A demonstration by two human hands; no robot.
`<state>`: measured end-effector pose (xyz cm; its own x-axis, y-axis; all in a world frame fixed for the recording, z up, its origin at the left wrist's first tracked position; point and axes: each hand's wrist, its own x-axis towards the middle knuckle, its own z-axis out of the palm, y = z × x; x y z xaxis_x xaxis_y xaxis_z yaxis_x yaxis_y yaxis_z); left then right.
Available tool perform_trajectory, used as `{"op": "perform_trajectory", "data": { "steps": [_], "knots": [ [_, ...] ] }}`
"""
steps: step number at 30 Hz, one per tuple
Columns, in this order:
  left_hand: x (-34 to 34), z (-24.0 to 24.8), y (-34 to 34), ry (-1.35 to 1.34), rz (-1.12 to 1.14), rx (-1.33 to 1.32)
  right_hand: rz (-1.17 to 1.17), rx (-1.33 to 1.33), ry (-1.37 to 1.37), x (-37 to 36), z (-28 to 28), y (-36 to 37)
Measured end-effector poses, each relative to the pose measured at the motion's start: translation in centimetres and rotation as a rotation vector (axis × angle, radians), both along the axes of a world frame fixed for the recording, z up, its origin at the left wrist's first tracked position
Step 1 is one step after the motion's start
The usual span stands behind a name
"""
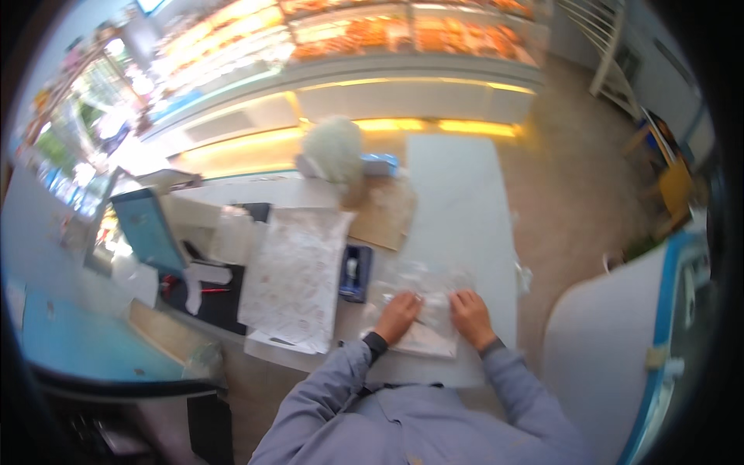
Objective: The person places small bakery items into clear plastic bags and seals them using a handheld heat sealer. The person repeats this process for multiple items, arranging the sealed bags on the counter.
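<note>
A crinkled clear plastic bag (430, 280) lies on the white counter in front of me. My left hand (398, 316) has its fingers curled on the bag's left part. On its right part, my right hand (470, 316) holds the plastic with bent fingers. Below and between the hands, a flat white piece like a stack of sheets or a thin tray (425, 341) shows at the counter's near side. Whether it sits inside the bag I cannot tell. Left of the bag stands a dark blue tape dispenser (356, 273).
Printed white paper sheets (298, 271) cover the counter left of the dispenser. Behind lie brown cardboard (385, 213) and a rounded pale bundle (333, 147). A screen (147, 229) stands far left. A lit display case (349, 77) runs along the back; a white curved cabinet (601, 325) is at right.
</note>
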<state>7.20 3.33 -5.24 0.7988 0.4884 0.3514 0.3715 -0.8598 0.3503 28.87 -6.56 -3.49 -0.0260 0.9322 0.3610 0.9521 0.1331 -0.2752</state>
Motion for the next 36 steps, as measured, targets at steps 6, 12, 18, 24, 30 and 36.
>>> {"op": "perform_trajectory", "data": {
  "steps": [6,12,18,24,30,36],
  "knots": [
    [0.2,0.3,1.3,0.004,-0.004,0.094,0.113,0.037,0.038,1.1,0.8,0.9],
    [0.8,-0.4,1.7,0.014,0.061,-0.003,0.079,-0.030,0.081,2.2,0.2,1.5],
    [1.6,0.5,3.1,0.043,0.238,-0.089,-0.003,-0.085,0.249,4.4,-1.9,2.9],
    [2.4,1.2,4.0,0.023,0.344,-0.157,-0.138,0.083,0.216,2.4,0.1,3.4],
    [1.5,-1.8,4.3,-0.031,0.038,0.074,0.082,0.064,0.108,2.9,-3.0,3.3],
    [0.3,-0.4,3.6,-0.153,-0.015,-0.039,0.073,0.017,0.166,2.2,0.9,2.8]
  ]
}}
